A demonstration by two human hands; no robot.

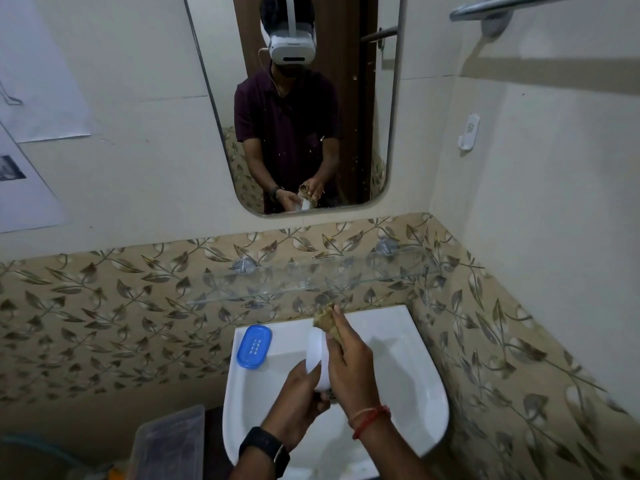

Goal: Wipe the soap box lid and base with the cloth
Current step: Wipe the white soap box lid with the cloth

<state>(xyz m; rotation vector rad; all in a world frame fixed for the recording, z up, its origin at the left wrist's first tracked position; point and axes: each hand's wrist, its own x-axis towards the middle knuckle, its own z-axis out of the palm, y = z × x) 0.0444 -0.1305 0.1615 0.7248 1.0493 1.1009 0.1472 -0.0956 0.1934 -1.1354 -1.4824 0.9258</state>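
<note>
Two hands over sink [408, 344]: left hand [294, 403] grips white soap box lid [317, 358], long axis upright; right hand [349, 368] clutches cloth [327, 318].

A: Sink [408, 344]? Soap box?
B: Glossy white ceramic. Lid [254, 346] smooth blue plastic, base [317, 358] white plastic.
A: Cloth [327, 322]?
B: Rough, tan, fabric. Shelf [304, 278] clear glass; towel bar [519, 3] shiny metal.

No text, brand or number can be read anywhere; the paper sheets [41, 81] on the left wall carry only faint line drawings and a small dark print, too blurred to tell; the white wall hook [469, 130] bears a small embossed emblem without legible letters; the blue soap box lid [254, 346] shows only slots.
</note>
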